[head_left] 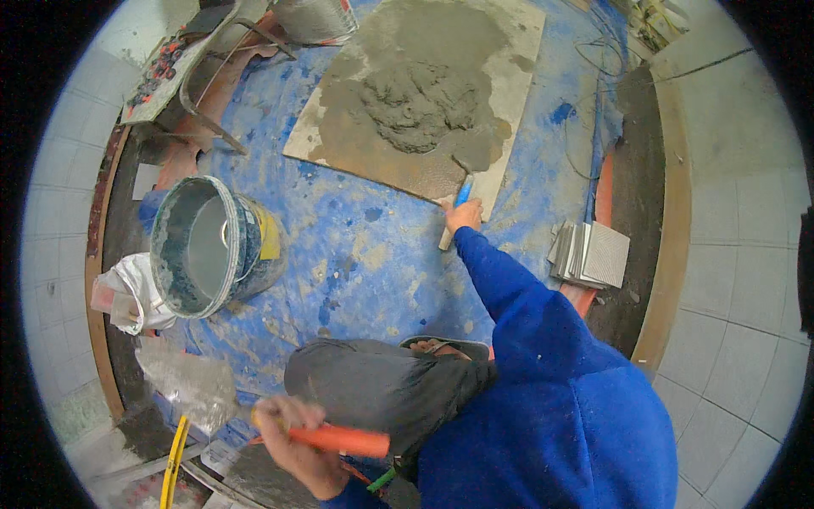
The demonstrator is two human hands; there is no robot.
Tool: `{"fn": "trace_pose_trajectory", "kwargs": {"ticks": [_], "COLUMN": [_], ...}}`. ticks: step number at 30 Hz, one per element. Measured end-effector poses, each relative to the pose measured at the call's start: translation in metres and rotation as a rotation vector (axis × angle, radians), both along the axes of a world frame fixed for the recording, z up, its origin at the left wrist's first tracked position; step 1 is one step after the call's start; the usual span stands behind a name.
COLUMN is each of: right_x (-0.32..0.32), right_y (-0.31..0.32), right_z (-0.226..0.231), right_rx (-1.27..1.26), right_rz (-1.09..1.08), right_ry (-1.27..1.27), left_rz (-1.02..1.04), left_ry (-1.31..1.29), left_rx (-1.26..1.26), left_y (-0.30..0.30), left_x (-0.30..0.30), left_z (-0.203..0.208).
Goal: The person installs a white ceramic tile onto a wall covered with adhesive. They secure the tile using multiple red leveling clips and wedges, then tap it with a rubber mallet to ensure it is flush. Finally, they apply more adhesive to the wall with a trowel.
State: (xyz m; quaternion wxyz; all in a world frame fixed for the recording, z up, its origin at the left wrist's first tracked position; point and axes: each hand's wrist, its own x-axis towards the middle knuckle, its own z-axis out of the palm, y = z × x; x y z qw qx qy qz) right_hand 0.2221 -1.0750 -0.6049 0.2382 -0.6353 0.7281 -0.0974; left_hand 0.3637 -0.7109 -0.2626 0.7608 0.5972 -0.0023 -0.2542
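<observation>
My right hand [464,215], in a blue sleeve, is stretched forward and closed round the blue handle of a trowel [464,192]. The trowel's blade lies over the near edge of a mortar-covered board [303,144], mostly hidden in the grey mix. Under that hand a pale narrow strip [445,238] sticks out; its kind is unclear. A heap of wet grey mortar [420,106] sits on the board. Close to my body, at the lower left, my left hand [297,441] is closed on an orange-handled tool [343,440]. Motion blurs this hand, and the tool's other end cannot be made out.
A bucket [203,246] of greyish water stands at left, beside a white bag [136,288]. A yellow level-like bar [175,462] lies lower left. Stacked tiles [592,254] stand at right. A metal-legged chair [212,106] is far left. Blue sheeting [365,271] covers the floor.
</observation>
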Motion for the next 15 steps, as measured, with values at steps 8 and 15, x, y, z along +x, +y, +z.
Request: {"fn": "trace_pose_trajectory", "kwargs": {"ticks": [8, 15], "right_x": [-0.017, -0.023], "right_y": [-0.034, -0.098], "right_z": [-0.045, 0.006], "right_rx": [-0.028, 0.149], "right_rz": [-0.123, 0.131], "right_ry": [-0.217, -0.084], "left_rz": [-0.341, 0.615], "left_ry": [0.287, 0.301], "left_rx": [-0.599, 0.663], "left_y": [0.13, 0.181], "left_x": [0.001, -0.069], "left_z": [0.017, 0.038]}}
